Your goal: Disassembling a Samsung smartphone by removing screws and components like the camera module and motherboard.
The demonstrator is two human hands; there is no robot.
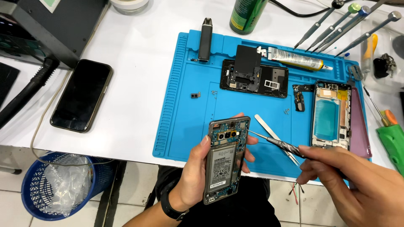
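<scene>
My left hand [198,176] gripped the opened phone [225,159] by its edges while my right hand [357,185] pinched a screwdriver [275,143], tip at the top corner (risk: a slip could gouge the board beside the battery [222,168]).

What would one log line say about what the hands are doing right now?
left hand: holds opened phone | right hand: holds screwdriver, tip at phone's top right edge | below: blue repair mat

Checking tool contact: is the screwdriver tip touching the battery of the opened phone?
No; the screwdriver in the right hand points at the opened phone's top edge beside the cameras, above the battery.
</scene>
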